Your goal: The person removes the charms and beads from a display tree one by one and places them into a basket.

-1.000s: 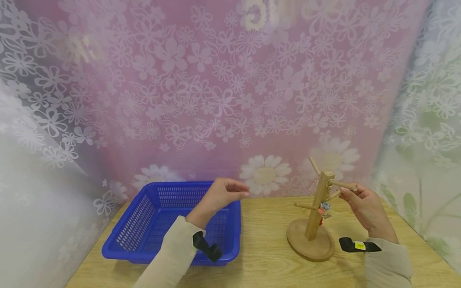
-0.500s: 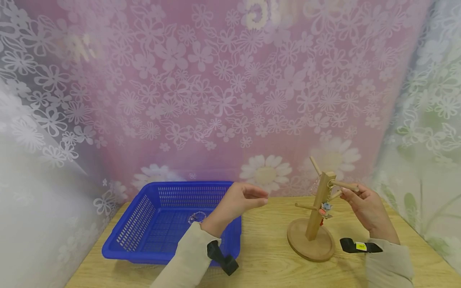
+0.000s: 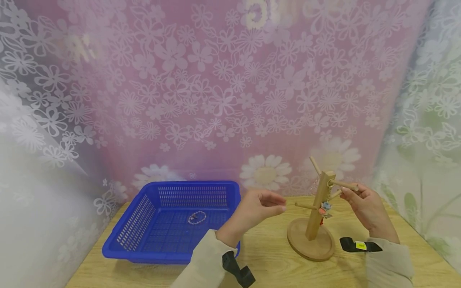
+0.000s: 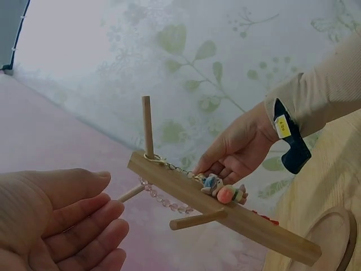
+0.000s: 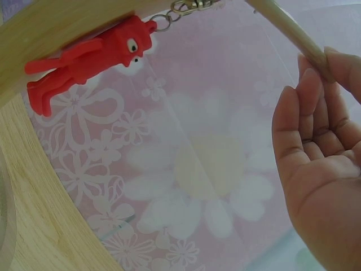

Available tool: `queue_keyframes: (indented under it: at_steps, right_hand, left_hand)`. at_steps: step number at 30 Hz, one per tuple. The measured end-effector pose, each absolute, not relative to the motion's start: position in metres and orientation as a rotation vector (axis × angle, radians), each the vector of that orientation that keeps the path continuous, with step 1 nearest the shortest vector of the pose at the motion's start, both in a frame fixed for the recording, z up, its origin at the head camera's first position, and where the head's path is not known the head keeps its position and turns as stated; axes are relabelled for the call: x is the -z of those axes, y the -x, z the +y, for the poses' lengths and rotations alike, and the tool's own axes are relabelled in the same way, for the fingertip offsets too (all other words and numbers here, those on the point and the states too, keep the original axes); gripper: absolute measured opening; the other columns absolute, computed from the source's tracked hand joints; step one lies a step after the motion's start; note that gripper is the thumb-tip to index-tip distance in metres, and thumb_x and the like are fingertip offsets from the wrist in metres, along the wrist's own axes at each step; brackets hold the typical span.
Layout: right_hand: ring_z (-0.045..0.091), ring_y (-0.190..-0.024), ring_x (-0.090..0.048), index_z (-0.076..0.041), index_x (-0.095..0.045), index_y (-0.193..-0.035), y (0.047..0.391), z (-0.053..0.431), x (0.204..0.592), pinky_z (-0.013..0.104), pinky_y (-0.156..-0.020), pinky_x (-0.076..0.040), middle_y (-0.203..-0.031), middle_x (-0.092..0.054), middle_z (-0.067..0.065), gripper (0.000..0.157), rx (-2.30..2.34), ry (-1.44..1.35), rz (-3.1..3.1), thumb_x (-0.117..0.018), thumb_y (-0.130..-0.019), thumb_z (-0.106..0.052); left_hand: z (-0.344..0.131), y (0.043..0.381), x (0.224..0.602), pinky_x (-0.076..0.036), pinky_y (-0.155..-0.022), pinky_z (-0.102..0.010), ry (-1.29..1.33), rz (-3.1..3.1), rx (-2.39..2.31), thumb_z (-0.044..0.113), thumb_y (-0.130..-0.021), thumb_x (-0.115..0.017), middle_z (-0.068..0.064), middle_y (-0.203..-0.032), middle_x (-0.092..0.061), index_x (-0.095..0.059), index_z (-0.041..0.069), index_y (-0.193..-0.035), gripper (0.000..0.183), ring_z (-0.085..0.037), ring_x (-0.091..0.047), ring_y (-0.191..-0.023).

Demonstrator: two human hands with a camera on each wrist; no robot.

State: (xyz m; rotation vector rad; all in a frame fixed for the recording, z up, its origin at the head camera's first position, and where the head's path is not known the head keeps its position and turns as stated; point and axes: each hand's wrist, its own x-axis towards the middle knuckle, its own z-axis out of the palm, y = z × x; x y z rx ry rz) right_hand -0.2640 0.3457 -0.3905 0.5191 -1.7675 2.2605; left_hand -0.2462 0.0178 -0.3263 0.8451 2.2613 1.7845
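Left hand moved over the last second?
Yes. In the head view, the left hand shifted right, away from the blue basket and toward the wooden stand.

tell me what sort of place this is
Probably a small indoor workspace, though whether in a home or a studio I can't tell: a wood-grain table, flower-print sheeting behind it and at both sides, and a peg stand standing on it.

We wear a cream left sleeve (image 3: 205, 262) crossed by a black strap (image 3: 235, 269) | our right sleeve (image 3: 390, 260) is cream too | its curled black band (image 3: 347, 244) carries a yellow label (image 4: 282, 126) with dark print
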Motion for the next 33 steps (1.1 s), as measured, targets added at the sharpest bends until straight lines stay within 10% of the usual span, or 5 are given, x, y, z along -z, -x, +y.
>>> queue_keyframes:
  at_steps: [33]
  right_hand:
    - [0.005, -0.085, -0.062, -0.009, -0.067, -0.098, 0.268, 0.346, 0.391, 0.012, -0.083, -0.046, -0.099, -0.06, -0.006, 0.027, -2.261, -0.565, -1.742, -0.044, -0.096, 0.004]
  left_hand:
    - [0.102, 0.216, 0.359, -0.051, -0.069, -0.013, -0.842, 2.296, -1.987, 0.011, -0.081, -0.074, 0.001, -0.097, -0.073, -0.074, 0.012, -0.099, 0.019, 0.006, -0.061, -0.076]
